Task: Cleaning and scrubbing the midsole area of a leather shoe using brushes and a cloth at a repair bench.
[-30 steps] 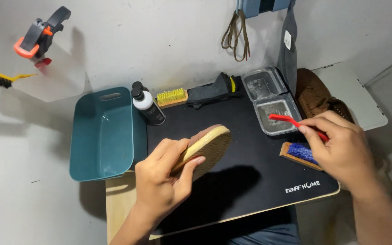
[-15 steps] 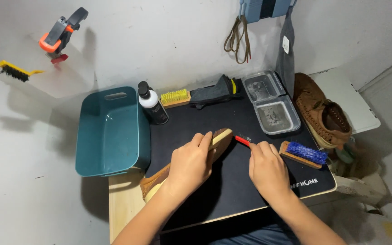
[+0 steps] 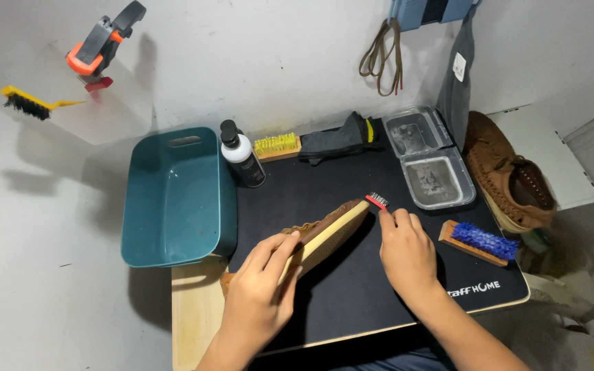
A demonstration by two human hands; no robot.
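Counter [image 3: 194, 323]: small wooden top, almost all covered by a black mat [image 3: 352, 288] that keeps dirt off the wood.
Basin [image 3: 177, 199]: teal plastic tub at 10 o'clock from the mat centre, hanging partly over the counter edge, near the left hand.
Second shoe [image 3: 510, 178]: brown, at 3 o'clock, resting off the mat, apart from the work.
Held shoe [image 3: 328, 233]: brown with pale sole, near the mat centre, tilted on its side so the sole edge faces the brush; toe points to 1 o'clock.
Left hand [image 3: 259, 302]: fingers clenched around the heel part of the held shoe, steadying it.
Right hand [image 3: 407, 254]: fingers grasping a small red brush [image 3: 377, 200], bristle head touching the toe tip.
Clear trays [image 3: 427, 161]: two, at 1 o'clock.
Blue brush [image 3: 479, 242]: at 3 o'clock, just beside the right hand, bristles up.
Bottle [image 3: 242, 156]: white and black, at 11 o'clock, upright.
Yellow brush [image 3: 276, 145]: at 12 o'clock, beside the bottle.
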